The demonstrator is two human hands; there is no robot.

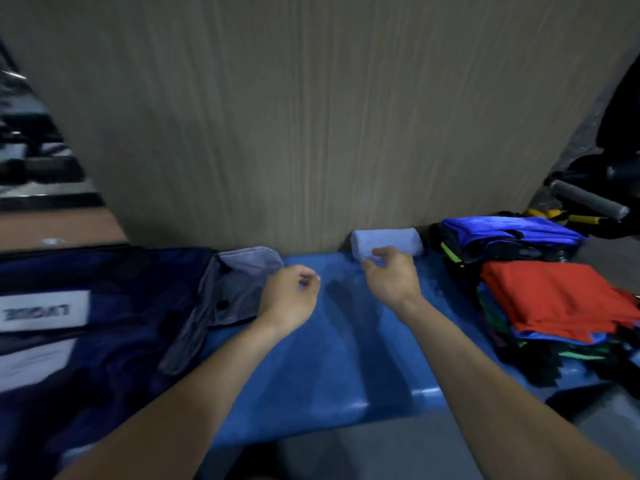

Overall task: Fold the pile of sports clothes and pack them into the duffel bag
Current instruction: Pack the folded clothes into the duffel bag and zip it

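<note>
I see both hands hanging over the middle of the blue tabletop (pixel 311 358), holding nothing. The left hand (pixel 289 299) has its fingers loosely curled, just off the grey flap (pixel 242 282) of the duffel bag (pixel 104 323), which lies at the tabletop's left end. I judge the flap is thrown back so the bag is ready to take folded pieces. The right hand (pixel 393 275) has slack, half-curled fingers that overlap the front of a pale rolled cloth (pixel 386 241) sitting at the far edge against the wood-grain panel (pixel 311 116); blur keeps me from telling whether they touch it.

The pile of sports clothes (pixel 554 299) occupies the right end, a red piece on top, blue, green and black beneath, with a bright blue garment (pixel 512 230) bunched behind it toward the far right corner. The pile spills over the near right edge, so I judge a careless pull could drag pieces off.

Beyond the right end stands dark equipment with a grey padded bar (pixel 588 199). Between bag and pile nothing blocks either hand's reach.
</note>
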